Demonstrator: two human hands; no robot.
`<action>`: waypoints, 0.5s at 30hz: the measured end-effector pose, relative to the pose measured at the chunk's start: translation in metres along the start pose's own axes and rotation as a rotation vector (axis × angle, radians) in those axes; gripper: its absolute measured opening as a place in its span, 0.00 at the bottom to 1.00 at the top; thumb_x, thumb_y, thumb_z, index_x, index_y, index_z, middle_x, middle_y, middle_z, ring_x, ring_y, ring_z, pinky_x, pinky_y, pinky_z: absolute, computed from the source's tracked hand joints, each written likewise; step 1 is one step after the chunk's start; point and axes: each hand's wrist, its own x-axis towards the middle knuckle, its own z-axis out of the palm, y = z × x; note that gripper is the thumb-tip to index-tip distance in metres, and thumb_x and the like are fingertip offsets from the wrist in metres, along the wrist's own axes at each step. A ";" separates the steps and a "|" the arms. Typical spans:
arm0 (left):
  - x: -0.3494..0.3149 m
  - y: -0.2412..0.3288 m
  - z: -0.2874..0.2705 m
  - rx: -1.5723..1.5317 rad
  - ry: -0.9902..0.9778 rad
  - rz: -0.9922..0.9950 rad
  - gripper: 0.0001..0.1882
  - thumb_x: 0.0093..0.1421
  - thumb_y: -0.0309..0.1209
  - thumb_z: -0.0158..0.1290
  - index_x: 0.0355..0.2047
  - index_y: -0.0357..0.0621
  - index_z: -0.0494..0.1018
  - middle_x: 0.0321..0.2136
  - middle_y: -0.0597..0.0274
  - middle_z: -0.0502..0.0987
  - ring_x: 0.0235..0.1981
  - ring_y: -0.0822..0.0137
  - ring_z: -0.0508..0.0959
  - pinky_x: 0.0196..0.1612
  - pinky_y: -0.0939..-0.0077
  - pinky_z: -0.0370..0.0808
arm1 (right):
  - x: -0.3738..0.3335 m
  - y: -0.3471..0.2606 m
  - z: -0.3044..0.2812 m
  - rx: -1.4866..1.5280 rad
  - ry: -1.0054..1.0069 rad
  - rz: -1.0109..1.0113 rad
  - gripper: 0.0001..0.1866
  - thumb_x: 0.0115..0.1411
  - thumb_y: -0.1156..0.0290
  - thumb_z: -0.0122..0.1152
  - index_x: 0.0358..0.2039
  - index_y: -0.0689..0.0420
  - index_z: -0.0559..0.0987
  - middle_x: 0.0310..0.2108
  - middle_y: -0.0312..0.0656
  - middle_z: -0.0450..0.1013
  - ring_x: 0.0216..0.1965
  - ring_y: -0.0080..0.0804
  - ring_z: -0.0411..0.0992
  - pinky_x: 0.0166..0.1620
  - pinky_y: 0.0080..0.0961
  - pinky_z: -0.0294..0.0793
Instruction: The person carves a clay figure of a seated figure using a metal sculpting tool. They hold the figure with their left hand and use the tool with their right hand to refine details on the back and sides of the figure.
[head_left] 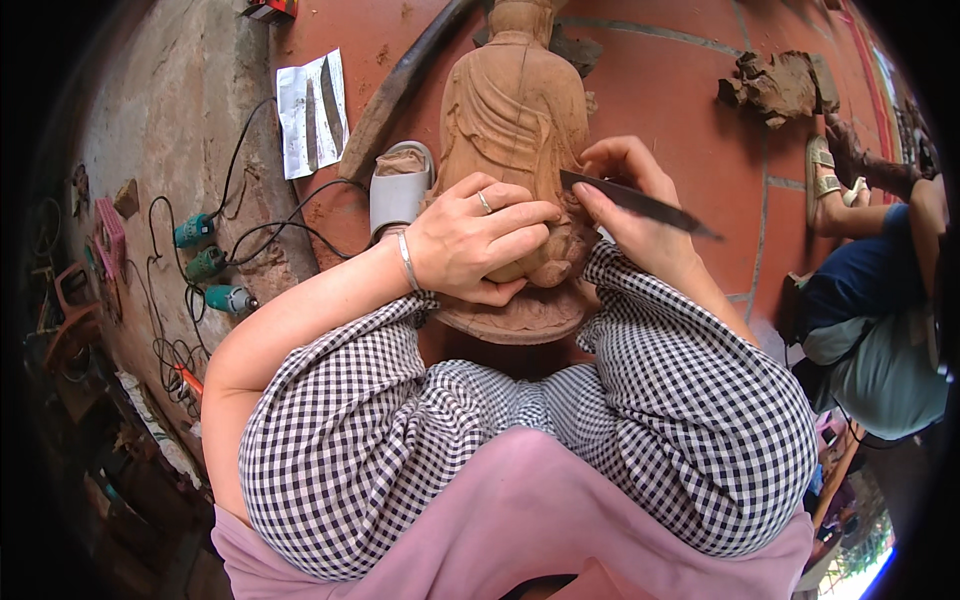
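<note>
A carved wooden statue (513,100) in draped robes lies between my knees, its head away from me and its round base (515,320) closest to me. My left hand (480,235), with a ring and a bracelet, presses on the lower part with its fingers curled over the wood. In my right hand (640,205) is a dark, flat, file-like tool (655,208), pinched between thumb and fingers. Its inner end meets the statue's right side, while its tapered end points out to the right. My left fingers cover part of the carving near the base.
A grey slipper (400,190) and a long wooden bar (395,100) lie left of the statue. Beyond them are a paper (297,120) with dark strips and several green power tools (205,263) with cords. At right, a person (870,290) sits near a rough brown chunk (775,88).
</note>
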 end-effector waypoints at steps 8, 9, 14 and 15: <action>0.000 0.000 -0.001 -0.020 -0.005 -0.007 0.29 0.37 0.42 0.64 0.42 0.45 0.75 0.55 0.60 0.79 0.49 0.59 0.78 0.48 0.63 0.74 | 0.021 0.000 -0.016 -0.272 -0.107 -0.270 0.12 0.56 0.68 0.74 0.33 0.63 0.82 0.61 0.52 0.70 0.52 0.42 0.77 0.54 0.36 0.77; 0.001 0.000 0.000 -0.022 -0.002 -0.004 0.29 0.37 0.42 0.64 0.41 0.45 0.75 0.55 0.60 0.79 0.49 0.59 0.78 0.48 0.63 0.74 | 0.024 -0.002 -0.017 -0.263 -0.112 -0.269 0.13 0.56 0.68 0.74 0.34 0.63 0.83 0.58 0.52 0.74 0.51 0.41 0.78 0.53 0.35 0.78; 0.003 0.000 0.000 -0.025 -0.003 -0.003 0.28 0.38 0.42 0.64 0.41 0.45 0.75 0.55 0.60 0.78 0.48 0.59 0.78 0.47 0.62 0.73 | 0.047 -0.012 -0.020 -0.071 -0.081 -0.055 0.14 0.56 0.69 0.74 0.37 0.66 0.83 0.35 0.45 0.82 0.41 0.34 0.81 0.46 0.30 0.80; 0.002 0.000 0.000 -0.024 -0.005 -0.004 0.28 0.38 0.43 0.64 0.41 0.45 0.75 0.55 0.60 0.78 0.48 0.59 0.78 0.47 0.62 0.73 | 0.051 -0.014 -0.021 -0.050 -0.052 -0.032 0.15 0.56 0.69 0.74 0.38 0.67 0.83 0.31 0.43 0.83 0.39 0.33 0.81 0.45 0.29 0.80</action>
